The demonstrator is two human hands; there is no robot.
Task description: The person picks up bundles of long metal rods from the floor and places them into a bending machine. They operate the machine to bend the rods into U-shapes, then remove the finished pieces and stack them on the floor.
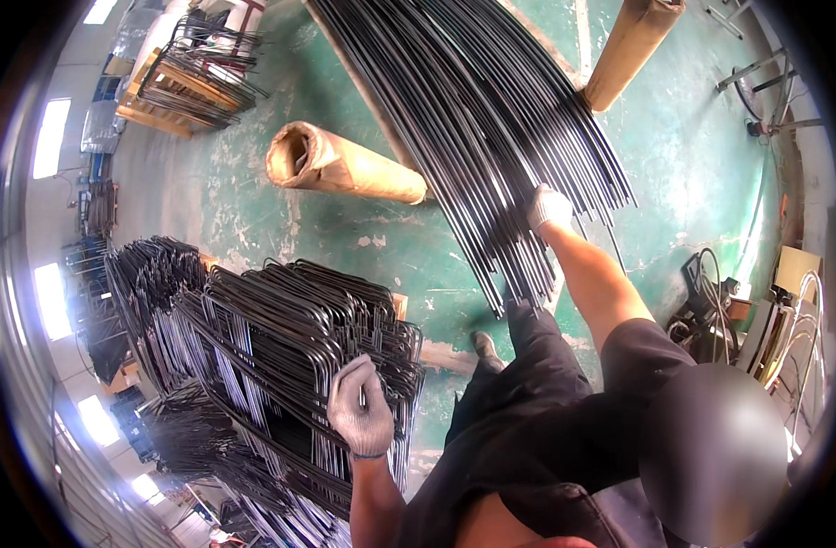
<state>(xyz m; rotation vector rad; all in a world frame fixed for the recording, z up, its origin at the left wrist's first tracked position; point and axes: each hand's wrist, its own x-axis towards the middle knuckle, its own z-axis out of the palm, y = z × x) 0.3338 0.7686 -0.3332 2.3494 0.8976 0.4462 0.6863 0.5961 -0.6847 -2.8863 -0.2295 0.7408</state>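
My right hand [550, 210], in a pale knit glove, is closed at the near end of a wide bundle of long black metal rods [463, 119]. Its fingers are wrapped round one or more of them; how many is hidden. My left hand [358, 411], gloved too, is raised in front of a stack of bent black metal rods [281, 310] at the left. Its fingers curl toward the thumb into a loop, and no rod shows in it.
A brown wrapped roll [345, 164] props the bundle's left side; another roll [632, 50] stands at its right. A wooden pallet [153, 96] with bent rods lies at the back left. Cables and equipment [710, 306] crowd the right. The floor [244, 201] is worn green.
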